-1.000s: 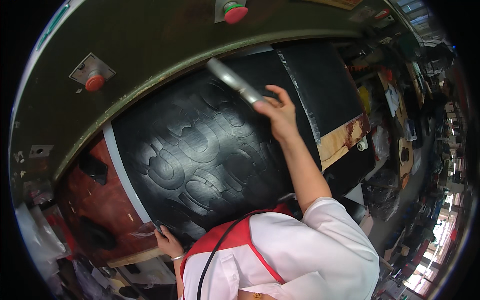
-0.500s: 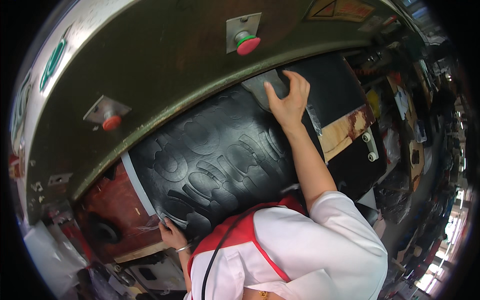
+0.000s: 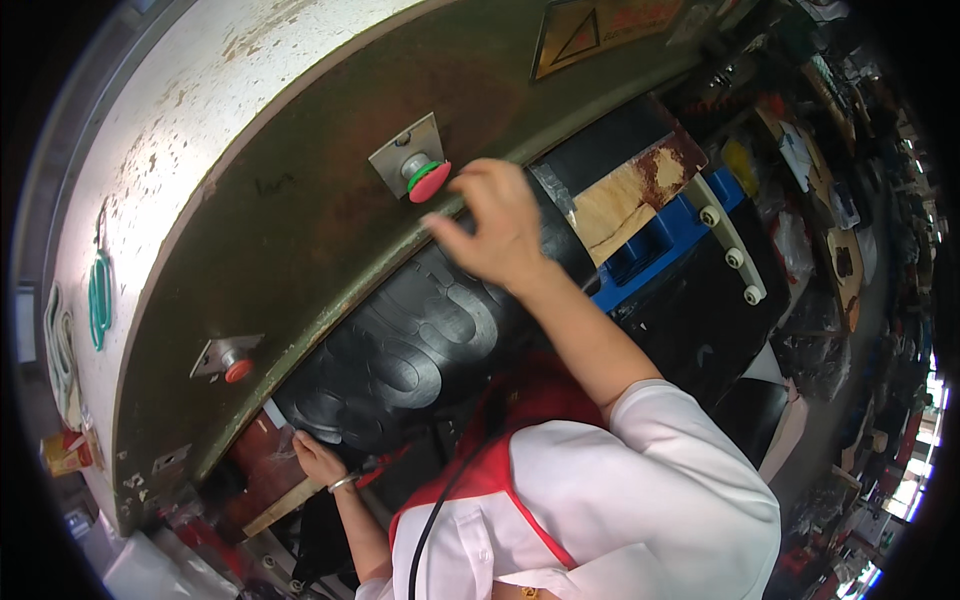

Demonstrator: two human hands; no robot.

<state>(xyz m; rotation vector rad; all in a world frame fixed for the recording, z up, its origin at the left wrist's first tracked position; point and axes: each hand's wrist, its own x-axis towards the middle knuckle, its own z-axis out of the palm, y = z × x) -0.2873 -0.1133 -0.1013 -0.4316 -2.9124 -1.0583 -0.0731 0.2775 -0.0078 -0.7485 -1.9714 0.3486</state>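
Observation:
A black leather-like sheet (image 3: 410,375), marked with several curved cut outlines, lies under the edge of a dark green machine beam (image 3: 300,250). My left hand (image 3: 320,462) is at the sheet's near left corner, its fingers closed at the edge; the exact hold is partly hidden. Above the sheet's far part, my right hand (image 3: 500,225) is raised, slightly blurred, its thumb and fingers apart with nothing between them. Its fingertips are close to a pink-red push button (image 3: 430,182) with a green ring; contact cannot be made out.
A second red button (image 3: 236,368) sits further left on the beam. On the right are a stained wooden board (image 3: 635,200), a blue tray (image 3: 655,245) and a white roller bracket (image 3: 733,258). A reddish board (image 3: 262,452) shows at left.
My right hand has left the flat grey piece and moved left to the push button. That piece is out of sight now. The view has shifted, and a blue tray has come into sight.

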